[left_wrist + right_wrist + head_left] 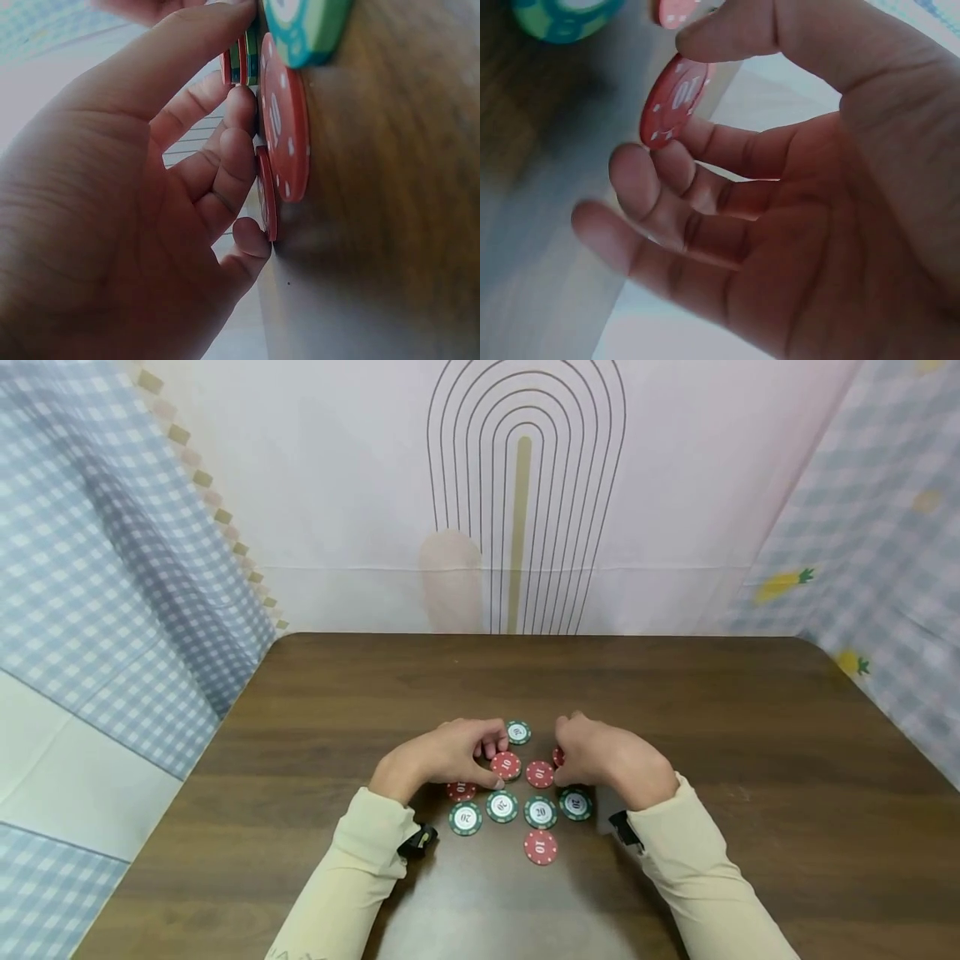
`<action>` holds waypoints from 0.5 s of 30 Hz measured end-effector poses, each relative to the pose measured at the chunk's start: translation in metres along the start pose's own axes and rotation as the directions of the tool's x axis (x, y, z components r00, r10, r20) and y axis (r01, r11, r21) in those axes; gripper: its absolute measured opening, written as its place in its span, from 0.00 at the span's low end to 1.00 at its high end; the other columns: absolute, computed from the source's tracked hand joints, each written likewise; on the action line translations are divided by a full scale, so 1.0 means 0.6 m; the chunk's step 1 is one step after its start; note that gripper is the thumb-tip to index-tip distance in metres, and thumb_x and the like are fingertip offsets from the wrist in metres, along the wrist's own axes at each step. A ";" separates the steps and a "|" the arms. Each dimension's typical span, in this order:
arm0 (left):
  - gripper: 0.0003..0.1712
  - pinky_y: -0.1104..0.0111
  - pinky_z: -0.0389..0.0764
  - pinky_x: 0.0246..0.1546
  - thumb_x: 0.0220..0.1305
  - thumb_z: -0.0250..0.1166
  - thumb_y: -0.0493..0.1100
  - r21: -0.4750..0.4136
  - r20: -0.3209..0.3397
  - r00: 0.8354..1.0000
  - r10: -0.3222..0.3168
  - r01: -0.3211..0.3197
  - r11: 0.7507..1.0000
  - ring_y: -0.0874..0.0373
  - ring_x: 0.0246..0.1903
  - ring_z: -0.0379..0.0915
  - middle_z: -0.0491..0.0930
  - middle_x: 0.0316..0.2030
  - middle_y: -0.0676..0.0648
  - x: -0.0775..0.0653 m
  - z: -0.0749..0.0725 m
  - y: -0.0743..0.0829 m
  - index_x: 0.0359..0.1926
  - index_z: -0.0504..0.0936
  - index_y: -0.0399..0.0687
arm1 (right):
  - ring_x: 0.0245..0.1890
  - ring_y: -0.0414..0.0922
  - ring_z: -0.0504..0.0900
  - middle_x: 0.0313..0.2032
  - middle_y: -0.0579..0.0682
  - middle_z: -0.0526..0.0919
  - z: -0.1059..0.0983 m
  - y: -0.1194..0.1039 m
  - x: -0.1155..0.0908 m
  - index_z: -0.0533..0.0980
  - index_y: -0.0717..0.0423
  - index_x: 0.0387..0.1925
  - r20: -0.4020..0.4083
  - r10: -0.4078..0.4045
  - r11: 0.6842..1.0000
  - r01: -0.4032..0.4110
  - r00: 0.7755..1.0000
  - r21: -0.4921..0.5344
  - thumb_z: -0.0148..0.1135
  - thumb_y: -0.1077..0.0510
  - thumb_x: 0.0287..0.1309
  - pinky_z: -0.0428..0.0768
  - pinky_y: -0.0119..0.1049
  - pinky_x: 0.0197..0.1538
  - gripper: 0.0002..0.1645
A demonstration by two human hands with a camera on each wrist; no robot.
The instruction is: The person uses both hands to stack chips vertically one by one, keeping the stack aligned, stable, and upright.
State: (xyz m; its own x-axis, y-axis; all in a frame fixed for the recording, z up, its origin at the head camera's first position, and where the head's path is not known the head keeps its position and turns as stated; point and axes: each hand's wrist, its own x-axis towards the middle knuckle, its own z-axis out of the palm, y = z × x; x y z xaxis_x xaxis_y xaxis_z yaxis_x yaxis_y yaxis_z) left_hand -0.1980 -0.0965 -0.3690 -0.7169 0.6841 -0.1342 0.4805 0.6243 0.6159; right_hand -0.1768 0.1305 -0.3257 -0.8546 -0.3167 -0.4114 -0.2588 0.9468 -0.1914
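Note:
My left hand holds a short stack of poker chips between thumb and fingers, a red 10 on top. In the left wrist view that stack shows alternating red and green edges. A red chip and another red chip lie beneath the curled fingers. My right hand pinches a red 10 chip, tilted, by its edges between thumb and fingers. To its left lies a red 10 chip; a green 20 chip lies just below this hand.
Green 20 chips lie in a loose row: one at left, one in the middle, one farther right. A red chip is nearest the body, a green chip farthest. The brown wooden table meets a patterned curtain.

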 end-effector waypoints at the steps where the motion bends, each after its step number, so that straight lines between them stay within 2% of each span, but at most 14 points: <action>1: 0.20 0.67 0.74 0.38 0.55 0.76 0.46 0.001 0.005 1.000 0.000 0.000 1.000 0.60 0.36 0.71 0.77 0.35 0.52 0.001 0.002 0.000 0.43 0.74 0.58 | 0.38 0.50 0.76 0.51 0.63 0.71 -0.001 0.000 -0.002 0.70 0.68 0.55 -0.009 -0.013 1.000 0.013 1.000 0.007 0.72 0.52 0.53 0.78 0.43 0.40 0.35; 4: 0.20 0.67 0.74 0.38 0.55 0.75 0.46 0.012 0.010 1.000 -0.006 0.006 1.000 0.61 0.36 0.71 0.77 0.35 0.54 0.002 0.005 0.000 0.44 0.74 0.60 | 0.36 0.49 0.76 0.49 0.61 0.70 -0.004 -0.003 -0.007 0.72 0.65 0.50 -0.051 -0.060 0.998 0.062 0.997 0.030 0.72 0.53 0.54 0.78 0.41 0.37 0.28; 8: 0.21 0.67 0.75 0.39 0.55 0.75 0.47 0.022 0.004 1.000 0.002 -0.002 1.000 0.61 0.36 0.71 0.77 0.35 0.54 0.003 0.004 -0.002 0.45 0.75 0.60 | 0.32 0.47 0.76 0.46 0.58 0.69 -0.008 -0.012 -0.011 0.74 0.62 0.49 -0.125 -0.146 0.986 0.154 0.981 0.057 0.71 0.57 0.54 0.78 0.37 0.34 0.24; 11: 0.21 0.67 0.75 0.40 0.55 0.75 0.48 0.025 0.013 1.000 0.011 -0.011 1.000 0.61 0.37 0.71 0.77 0.36 0.54 0.003 0.003 -0.003 0.46 0.75 0.59 | 0.30 0.45 0.75 0.44 0.56 0.70 -0.008 -0.020 -0.012 0.75 0.61 0.51 -0.168 -0.220 0.972 0.231 0.961 0.047 0.69 0.59 0.55 0.77 0.34 0.33 0.23; 15: 0.20 0.67 0.75 0.40 0.55 0.75 0.49 0.039 0.012 1.000 0.019 -0.020 0.999 0.61 0.36 0.72 0.77 0.36 0.55 0.005 -0.001 -0.003 0.46 0.76 0.58 | 0.27 0.43 0.74 0.39 0.53 0.73 -0.004 -0.029 -0.010 0.76 0.60 0.49 -0.222 -0.320 0.946 0.325 0.921 -0.014 0.66 0.62 0.55 0.75 0.31 0.30 0.18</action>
State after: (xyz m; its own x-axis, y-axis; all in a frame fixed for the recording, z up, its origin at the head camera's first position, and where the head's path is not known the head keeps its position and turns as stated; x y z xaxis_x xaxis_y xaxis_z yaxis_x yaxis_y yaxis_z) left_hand -0.2015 -0.0957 -0.3699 -0.7014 0.7005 -0.1319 0.5138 0.6251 0.5876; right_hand -0.1684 0.1160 -0.3174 -0.8045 -0.5816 -0.1202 -0.5284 0.7934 -0.3021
